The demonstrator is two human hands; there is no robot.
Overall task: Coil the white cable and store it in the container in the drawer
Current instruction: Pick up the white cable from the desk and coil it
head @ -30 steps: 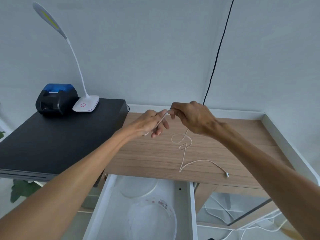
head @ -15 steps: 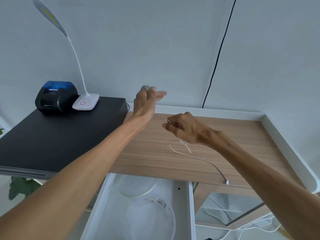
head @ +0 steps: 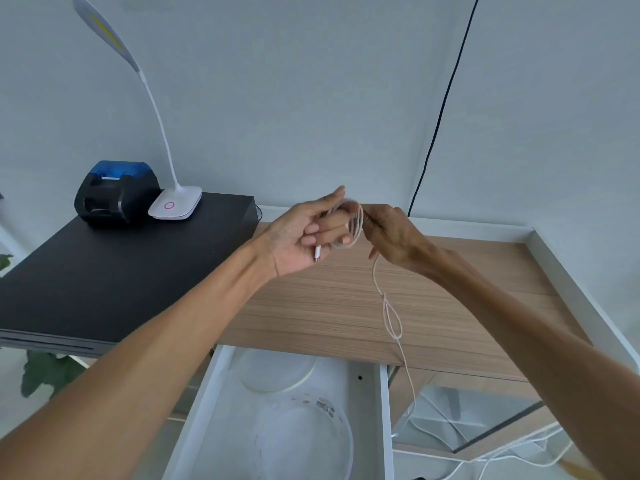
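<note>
The white cable [head: 388, 306] is wound in loops around the fingers of my left hand [head: 304, 233], palm turned toward me, with one plug end hanging at the palm. My right hand [head: 391, 233] pinches the cable just right of the loops. The rest of the cable hangs from it, twists into a small loop over the wooden desk [head: 329, 306] and trails past the desk's front edge. Below, the white drawer [head: 384, 410] stands pulled out with a clear round container [head: 346, 441] inside; its lid lies behind it.
A black raised shelf [head: 104, 271] at left carries a black-and-blue printer [head: 114, 192] and a white desk lamp [head: 175, 202]. A black wire [head: 440, 119] runs down the wall. Other white cables lie on the floor at lower right. A white rim edges the desk's right side.
My left hand has turned palm up and cable loops now sit around its fingers. My right hand rose beside it, lifting the cable's tail off the desk so it hangs past the front edge.
</note>
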